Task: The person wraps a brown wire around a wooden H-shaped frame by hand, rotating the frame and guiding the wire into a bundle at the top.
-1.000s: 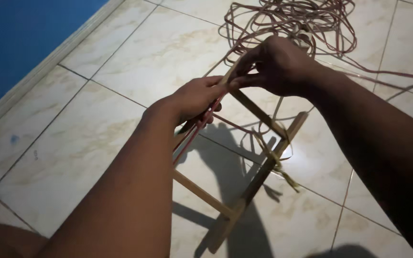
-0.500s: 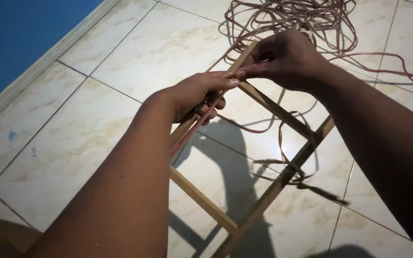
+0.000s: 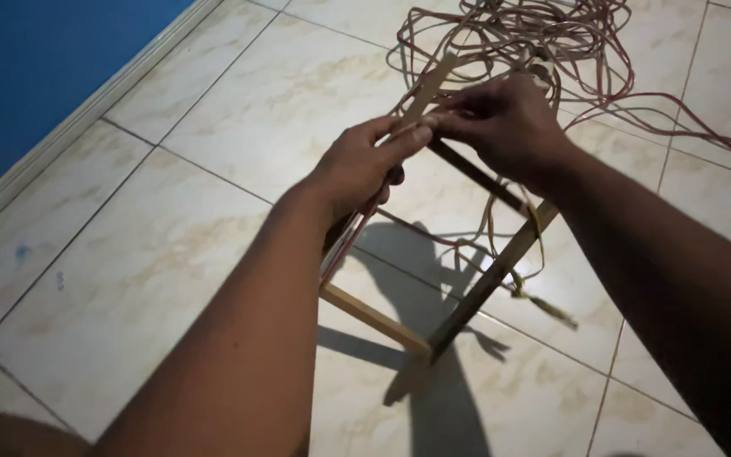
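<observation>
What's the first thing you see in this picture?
Two hands meet at the top middle: the left hand and right hand pinch a thin strip against a wooden frame held above the tiled floor. Behind them, at the top, lies a big tangle of reddish strips.

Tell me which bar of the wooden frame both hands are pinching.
The upper left bar, nearest the cord pile. Left hand and right hand meet there; the other bars hang free below.

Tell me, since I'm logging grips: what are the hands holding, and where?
Left hand grips the wooden frame at its upper side bar, pinning reddish flat strips against it. Right hand pinches a strip at the frame's top corner.
</observation>
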